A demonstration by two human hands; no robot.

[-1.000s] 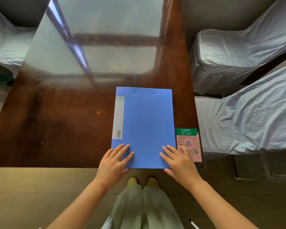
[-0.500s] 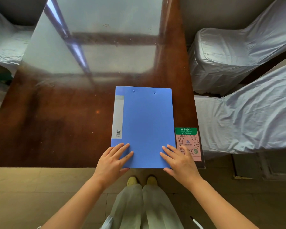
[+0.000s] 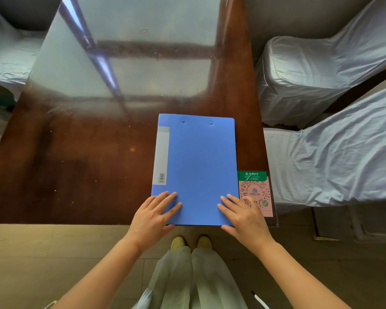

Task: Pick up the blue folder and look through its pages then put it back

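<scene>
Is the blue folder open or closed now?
Closed. The blue folder lies flat on the table, front cover down, no pages visible.

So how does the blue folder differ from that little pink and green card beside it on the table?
The plain blue plastic folder is much larger than the pink and green printed card. The folder has a grey spine label and two rivets; the card carries a QR code under a green header. Both hands rest on the folder, the left hand wholly, while the right hand also overlaps the card. Both lie flat at the brown table's near edge.
</scene>
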